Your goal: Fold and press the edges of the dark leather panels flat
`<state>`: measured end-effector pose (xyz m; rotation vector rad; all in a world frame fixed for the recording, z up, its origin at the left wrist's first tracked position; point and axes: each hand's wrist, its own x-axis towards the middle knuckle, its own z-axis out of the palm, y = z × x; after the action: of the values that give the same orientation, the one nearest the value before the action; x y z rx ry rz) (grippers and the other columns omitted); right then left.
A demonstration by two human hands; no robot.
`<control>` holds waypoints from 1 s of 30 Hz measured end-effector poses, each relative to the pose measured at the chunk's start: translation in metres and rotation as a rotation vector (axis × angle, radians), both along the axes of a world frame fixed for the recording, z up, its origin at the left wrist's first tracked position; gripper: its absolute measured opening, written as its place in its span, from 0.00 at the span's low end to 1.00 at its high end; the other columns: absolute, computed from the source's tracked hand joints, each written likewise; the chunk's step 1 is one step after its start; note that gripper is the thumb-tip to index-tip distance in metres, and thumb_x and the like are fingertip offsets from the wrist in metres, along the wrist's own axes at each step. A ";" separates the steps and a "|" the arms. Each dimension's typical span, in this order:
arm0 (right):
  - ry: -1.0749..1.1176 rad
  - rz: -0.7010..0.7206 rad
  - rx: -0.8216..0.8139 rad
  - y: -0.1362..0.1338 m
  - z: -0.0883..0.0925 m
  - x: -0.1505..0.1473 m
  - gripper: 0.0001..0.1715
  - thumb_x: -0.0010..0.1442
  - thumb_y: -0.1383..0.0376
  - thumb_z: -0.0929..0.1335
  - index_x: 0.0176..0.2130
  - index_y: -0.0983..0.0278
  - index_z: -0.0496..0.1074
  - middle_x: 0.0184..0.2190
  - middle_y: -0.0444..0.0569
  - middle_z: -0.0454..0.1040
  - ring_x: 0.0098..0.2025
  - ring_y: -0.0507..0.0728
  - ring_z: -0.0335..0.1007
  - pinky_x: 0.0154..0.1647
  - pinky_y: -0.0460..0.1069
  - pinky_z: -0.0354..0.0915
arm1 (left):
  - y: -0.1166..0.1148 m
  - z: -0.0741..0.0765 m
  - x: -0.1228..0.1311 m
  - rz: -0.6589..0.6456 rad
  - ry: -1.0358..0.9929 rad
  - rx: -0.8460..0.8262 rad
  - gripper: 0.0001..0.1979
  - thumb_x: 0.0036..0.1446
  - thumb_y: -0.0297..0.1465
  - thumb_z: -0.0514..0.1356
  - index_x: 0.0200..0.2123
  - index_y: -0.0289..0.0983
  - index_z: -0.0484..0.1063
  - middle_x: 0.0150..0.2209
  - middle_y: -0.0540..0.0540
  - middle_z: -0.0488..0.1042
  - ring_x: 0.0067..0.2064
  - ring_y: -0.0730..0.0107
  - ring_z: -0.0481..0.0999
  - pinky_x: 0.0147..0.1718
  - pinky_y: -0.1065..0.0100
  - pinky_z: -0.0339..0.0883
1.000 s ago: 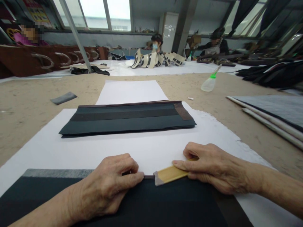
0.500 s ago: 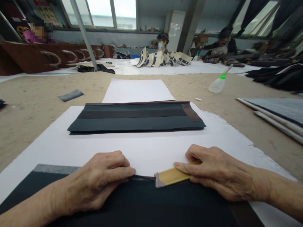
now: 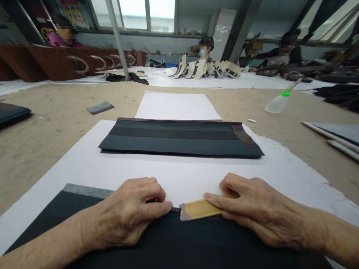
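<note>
My left hand [image 3: 131,215] is closed at the far edge of a dark, thin sheet panel [image 3: 185,243], thumb and forefinger pinching its narrow brown edge strip [image 3: 176,210]. In my right hand [image 3: 255,211] is a flat yellow bamboo scraper [image 3: 200,209], gripped between thumb and fingers. Its grey-covered tip rests on that edge, just right of my left thumb. A grey band [image 3: 86,190] runs along the panel's far left edge. Beyond both hands lies a stack of dark folded panels [image 3: 179,145] with brown trim.
White paper [image 3: 92,168] lies under the work, with a smaller white sheet [image 3: 178,106] behind. A glue bottle [image 3: 277,104], white chalk piece [image 3: 251,120] and grey scrap [image 3: 100,107] are on the table. More dark panels [image 3: 14,114] sit left. Several people work farther back.
The view has turned left, so the background sits farther right. The gap between my left fingertips and the scraper's tip has narrowed. Both hands keep their hold.
</note>
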<state>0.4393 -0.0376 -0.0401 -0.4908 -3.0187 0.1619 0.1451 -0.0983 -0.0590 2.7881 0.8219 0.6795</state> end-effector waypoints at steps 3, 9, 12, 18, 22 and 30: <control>0.010 0.012 0.017 -0.001 -0.002 -0.006 0.20 0.65 0.64 0.58 0.55 0.60 0.65 0.32 0.50 0.64 0.29 0.53 0.58 0.26 0.46 0.53 | -0.001 0.000 -0.001 -0.006 -0.005 0.015 0.17 0.56 0.19 0.47 0.46 0.35 0.67 0.35 0.44 0.68 0.32 0.66 0.66 0.29 0.65 0.58; -0.004 0.035 -0.006 0.004 -0.003 -0.011 0.18 0.66 0.63 0.58 0.53 0.60 0.66 0.32 0.49 0.63 0.28 0.52 0.58 0.25 0.46 0.53 | -0.002 0.003 -0.025 -0.010 0.003 -0.032 0.17 0.57 0.18 0.47 0.47 0.35 0.65 0.36 0.44 0.68 0.34 0.67 0.67 0.32 0.66 0.60; 0.005 0.044 0.009 0.005 -0.002 -0.016 0.19 0.65 0.64 0.58 0.53 0.60 0.66 0.32 0.49 0.63 0.28 0.53 0.59 0.25 0.46 0.54 | -0.005 0.003 -0.039 0.017 -0.054 -0.071 0.19 0.56 0.16 0.48 0.48 0.37 0.65 0.36 0.45 0.68 0.35 0.69 0.67 0.33 0.68 0.60; 0.022 0.065 0.036 0.003 -0.004 -0.031 0.19 0.66 0.64 0.58 0.54 0.61 0.65 0.32 0.50 0.63 0.28 0.53 0.59 0.26 0.47 0.55 | -0.007 0.002 -0.039 0.033 -0.020 -0.033 0.17 0.56 0.17 0.47 0.45 0.35 0.67 0.35 0.45 0.68 0.33 0.68 0.65 0.31 0.67 0.58; 0.020 0.055 0.027 0.001 -0.003 -0.040 0.19 0.66 0.65 0.57 0.54 0.62 0.65 0.32 0.49 0.63 0.28 0.53 0.59 0.25 0.46 0.55 | -0.006 0.004 -0.035 0.036 0.006 -0.037 0.16 0.55 0.17 0.47 0.43 0.34 0.67 0.35 0.44 0.68 0.33 0.67 0.65 0.31 0.66 0.57; 0.034 0.056 0.079 -0.002 -0.002 -0.047 0.21 0.64 0.67 0.58 0.56 0.63 0.63 0.31 0.48 0.63 0.27 0.51 0.61 0.25 0.45 0.57 | -0.009 0.004 -0.063 0.030 -0.065 -0.086 0.19 0.56 0.16 0.48 0.47 0.36 0.66 0.36 0.44 0.68 0.35 0.68 0.67 0.33 0.68 0.60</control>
<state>0.3928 -0.0392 -0.0422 -0.3923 -2.9933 0.0532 0.0822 -0.1073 -0.0550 2.6674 0.8608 0.7178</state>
